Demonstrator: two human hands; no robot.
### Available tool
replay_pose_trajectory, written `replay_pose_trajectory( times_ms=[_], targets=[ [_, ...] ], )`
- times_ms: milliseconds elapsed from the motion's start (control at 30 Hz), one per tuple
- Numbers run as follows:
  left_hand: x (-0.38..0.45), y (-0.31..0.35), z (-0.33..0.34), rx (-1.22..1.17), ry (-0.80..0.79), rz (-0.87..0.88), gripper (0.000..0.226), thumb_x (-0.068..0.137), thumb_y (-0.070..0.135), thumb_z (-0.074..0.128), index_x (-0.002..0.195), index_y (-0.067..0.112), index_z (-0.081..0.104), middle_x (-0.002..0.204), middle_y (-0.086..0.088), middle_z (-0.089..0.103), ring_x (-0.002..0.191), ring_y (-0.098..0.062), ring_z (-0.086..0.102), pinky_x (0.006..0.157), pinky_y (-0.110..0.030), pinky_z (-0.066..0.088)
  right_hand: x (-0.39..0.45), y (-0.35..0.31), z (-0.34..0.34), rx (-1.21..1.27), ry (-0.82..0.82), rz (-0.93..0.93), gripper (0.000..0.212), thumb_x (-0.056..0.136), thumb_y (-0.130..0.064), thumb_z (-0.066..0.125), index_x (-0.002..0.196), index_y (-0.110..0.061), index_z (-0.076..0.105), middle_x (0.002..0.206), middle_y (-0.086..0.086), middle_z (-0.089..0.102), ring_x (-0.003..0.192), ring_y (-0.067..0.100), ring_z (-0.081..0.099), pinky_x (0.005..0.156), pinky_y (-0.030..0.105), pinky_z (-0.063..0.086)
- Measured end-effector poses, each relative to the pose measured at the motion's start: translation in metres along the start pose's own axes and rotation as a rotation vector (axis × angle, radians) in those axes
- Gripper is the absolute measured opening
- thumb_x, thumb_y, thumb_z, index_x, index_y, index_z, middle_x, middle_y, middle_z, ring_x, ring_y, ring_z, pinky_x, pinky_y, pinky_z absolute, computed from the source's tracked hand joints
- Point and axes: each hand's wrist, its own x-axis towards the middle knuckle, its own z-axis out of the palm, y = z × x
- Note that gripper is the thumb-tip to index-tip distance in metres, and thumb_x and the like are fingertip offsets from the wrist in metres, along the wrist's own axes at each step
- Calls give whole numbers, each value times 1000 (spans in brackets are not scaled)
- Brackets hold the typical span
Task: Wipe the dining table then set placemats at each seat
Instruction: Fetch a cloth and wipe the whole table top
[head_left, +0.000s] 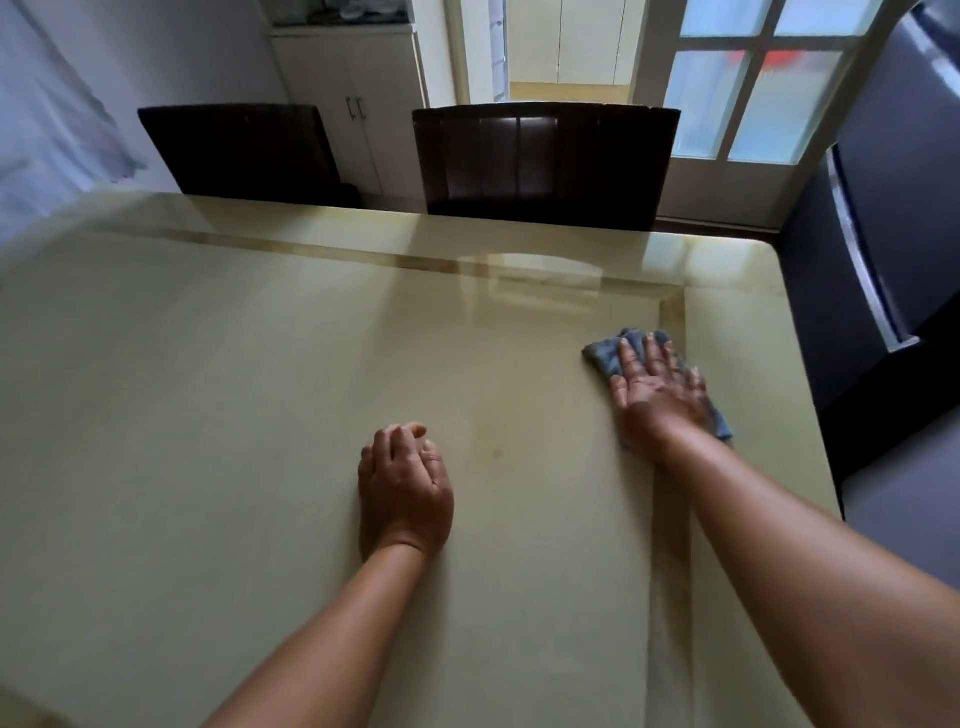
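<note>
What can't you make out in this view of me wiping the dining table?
Head view only:
- Cloth: mostly covered by the right hand, so its full shape is hidden.
- Right hand's outer fingers: motion-blurred.
- Table: near and left sides cut off by the frame edge.
- Left chair and middle chair: seats hidden behind the table's far edge.

No legible text, label, brand, number or sign anywhere in view. We read nothing on the dining table (234, 389), on the blue cloth (605, 353) at 3 o'clock, on the two chair backs (545, 156) at 12 o'clock, or on the white cabinet (353, 67) at 11 o'clock. The red patch (779, 60) behind the frosted door panes (748, 114) at 1 o'clock is blurred; we cannot tell if it carries lettering.
</note>
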Motion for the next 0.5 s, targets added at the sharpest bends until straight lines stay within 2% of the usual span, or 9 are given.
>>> replay_pose_trajectory(
  times_ms=[100,267,367,433,500],
  targets=[
    [1,-4,-2,-12,-16,-1,44,85,28,31,108,4,59,111,-19,59,106,-37,51,99,-38,32,-20,-38,13,-10,-34,-93,57,99,-41,19,150,-28,-3,158,-4,-17,145,15,-16,117,38,-9],
    [1,-4,-12,-91,-2,63,63,78,39,20,106,1,62,109,-22,61,104,-37,54,98,-37,34,-103,-122,58,-14,-155,-570,61,97,-40,24,149,-31,-8,156,-7,-20,142,13,-23,113,34,-15],
    [1,-5,-17,-140,-12,57,67,73,42,19,104,2,63,109,-19,61,107,-35,52,99,-33,33,-105,-124,58,-71,-189,-664,63,97,-38,27,148,-33,-9,156,-10,-20,141,10,-25,113,33,-16],
    [2,-6,-14,-82,-27,59,68,73,43,17,104,3,63,110,-18,61,107,-35,51,99,-34,32,-89,-112,51,-66,-191,-726,58,98,-43,24,149,-36,-4,156,-13,-15,142,7,-20,114,32,-13],
    [6,-3,-9,14,-42,23,59,81,40,21,104,6,62,111,-18,60,107,-35,50,97,-36,33,-67,-98,40,-38,-190,-696,55,98,-49,19,149,-38,2,157,-16,-10,143,5,-14,115,32,-10]
  ],
)
